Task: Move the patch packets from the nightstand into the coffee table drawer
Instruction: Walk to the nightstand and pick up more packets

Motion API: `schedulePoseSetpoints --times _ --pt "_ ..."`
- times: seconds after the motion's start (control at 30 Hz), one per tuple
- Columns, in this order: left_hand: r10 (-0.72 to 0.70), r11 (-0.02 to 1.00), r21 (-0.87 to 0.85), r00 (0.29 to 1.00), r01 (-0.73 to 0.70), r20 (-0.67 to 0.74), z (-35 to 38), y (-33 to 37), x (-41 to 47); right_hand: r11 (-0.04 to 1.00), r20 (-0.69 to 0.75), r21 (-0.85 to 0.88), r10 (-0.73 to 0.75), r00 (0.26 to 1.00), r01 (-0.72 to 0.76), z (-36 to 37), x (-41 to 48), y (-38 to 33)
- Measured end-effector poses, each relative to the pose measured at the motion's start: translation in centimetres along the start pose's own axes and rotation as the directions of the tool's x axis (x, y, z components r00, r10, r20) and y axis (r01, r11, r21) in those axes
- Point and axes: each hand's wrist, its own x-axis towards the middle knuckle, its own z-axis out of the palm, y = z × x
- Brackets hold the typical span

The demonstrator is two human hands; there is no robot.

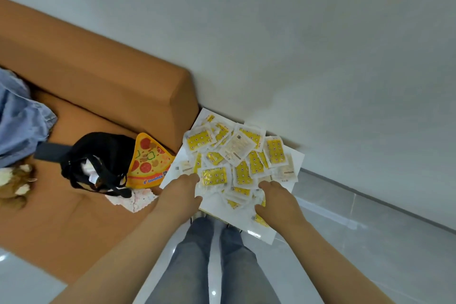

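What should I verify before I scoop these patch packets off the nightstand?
1. Hands at the pile: ok; left hand and right hand flank its near side.
2. Grip on the patch packets: cannot tell; the fingers are foreshortened.
3. Pile gathered: not ok; packets lie scattered and overlapping across the nightstand.
4. Coffee table drawer open: cannot tell; it is out of view.
5. Pizza-shaped pouch clear of the packets: ok; it lies on the sofa beside the nightstand.
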Motion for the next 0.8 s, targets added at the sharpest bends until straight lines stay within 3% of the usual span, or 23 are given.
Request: schedulePoseSetpoints --times 0.43,0.8 --pt "0.015 0.997 0.074 0.990 -0.025 0.137 5.0 -0.7 6.5 0.997 0.066 -0.080 -0.003 0.998 0.008 4.7 6.4 1.1" --pt "0.030 0.993 0.110 0.990 -0.046 0.141 9.0 -2.7 11.4 0.991 0.066 -0.128 -0.034 0.997 0.042 10.4 12.0 2.1"
